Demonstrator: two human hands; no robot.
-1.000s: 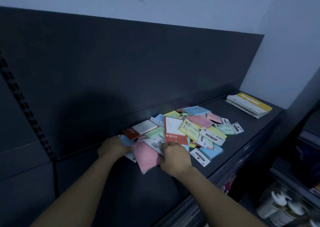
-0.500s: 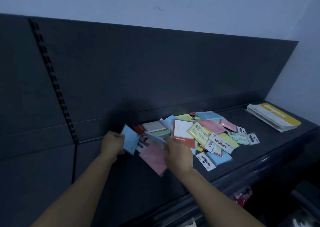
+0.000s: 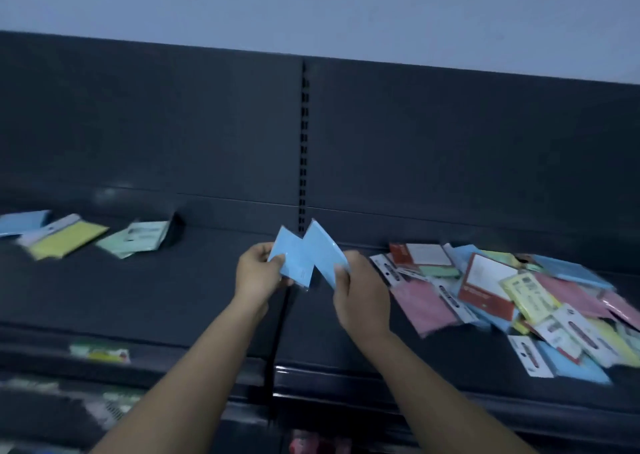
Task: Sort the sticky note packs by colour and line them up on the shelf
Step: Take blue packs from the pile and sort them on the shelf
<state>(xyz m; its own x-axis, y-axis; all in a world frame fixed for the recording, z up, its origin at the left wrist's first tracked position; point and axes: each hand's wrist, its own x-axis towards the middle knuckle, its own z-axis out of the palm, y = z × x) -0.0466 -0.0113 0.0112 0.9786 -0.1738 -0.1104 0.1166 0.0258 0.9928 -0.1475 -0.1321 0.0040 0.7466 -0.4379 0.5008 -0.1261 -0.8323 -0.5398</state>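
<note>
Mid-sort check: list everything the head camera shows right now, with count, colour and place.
left-held pack: one, light blue, above mid-shelf
right-held pack: one, light blue, beside it
unsorted pile: count unclear, blue, pink, yellow, green, red-and-white, shelf right
blue pack: one visible, blue, shelf far left
yellow pack: one visible, yellow, right of it
green packs: count unclear, pale green, right of the yellow
shelf: one, dark grey, across the view
slotted upright: one, dark, centre, behind the shelf
lower-shelf items: blurred, cannot tell
left hand: one, pinches the left-held pack
right hand: one, pinches the right-held pack
</note>
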